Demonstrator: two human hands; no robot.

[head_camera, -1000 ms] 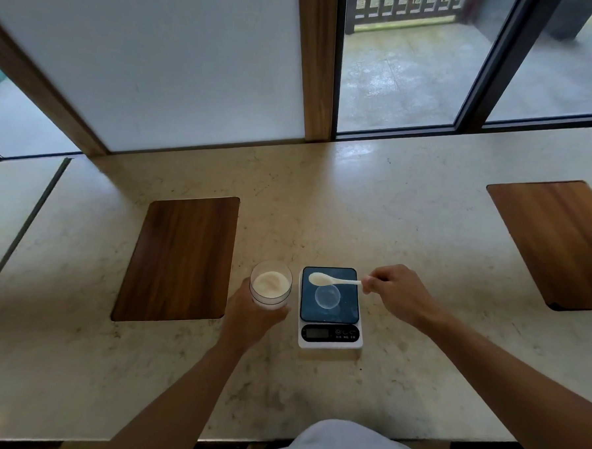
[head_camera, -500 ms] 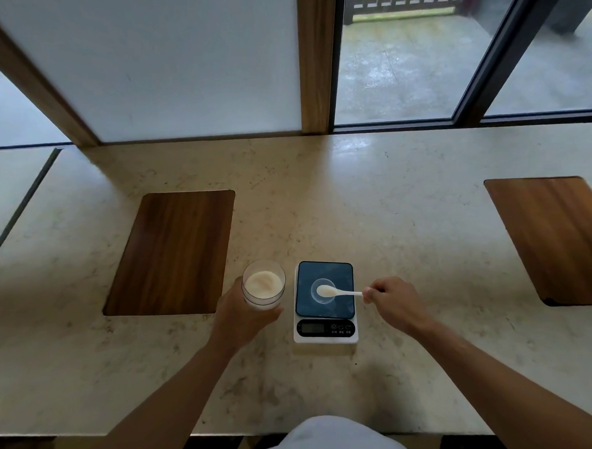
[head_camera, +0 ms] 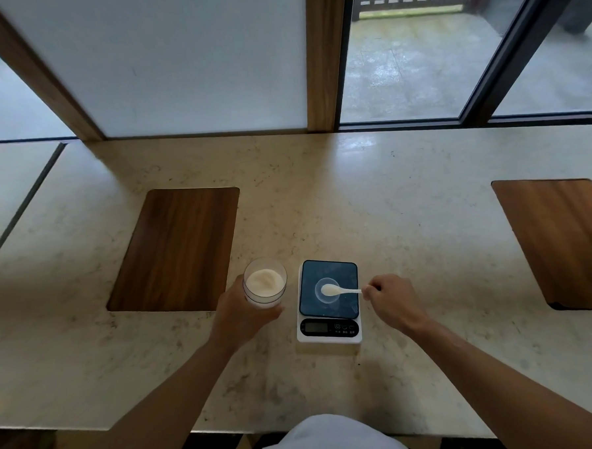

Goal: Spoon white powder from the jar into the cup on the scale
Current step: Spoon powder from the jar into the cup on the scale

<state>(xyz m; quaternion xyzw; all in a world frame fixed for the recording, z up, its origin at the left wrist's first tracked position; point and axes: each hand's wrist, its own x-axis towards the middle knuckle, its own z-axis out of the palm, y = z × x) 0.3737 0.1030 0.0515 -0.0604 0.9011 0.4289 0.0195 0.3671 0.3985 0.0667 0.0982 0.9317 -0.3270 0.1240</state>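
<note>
A clear jar (head_camera: 265,283) half full of white powder stands on the stone counter, and my left hand (head_camera: 239,315) is wrapped around its near side. To its right sits a small kitchen scale (head_camera: 328,301) with a dark glass top and a white base. A small clear cup (head_camera: 326,290) rests in the middle of the scale top. My right hand (head_camera: 393,301) pinches the handle of a white spoon (head_camera: 339,290), whose bowl carries white powder and hangs right over the cup's mouth.
Two dark wooden inlays are set in the counter (head_camera: 407,218), one left of the jar (head_camera: 177,249) and one at the far right (head_camera: 563,241). A wall panel and glass doors close off the far edge. The near counter edge runs just in front of my body.
The spoon has come down from the far edge of the scale top to sit over the cup. My left hand has kept hold of the jar.
</note>
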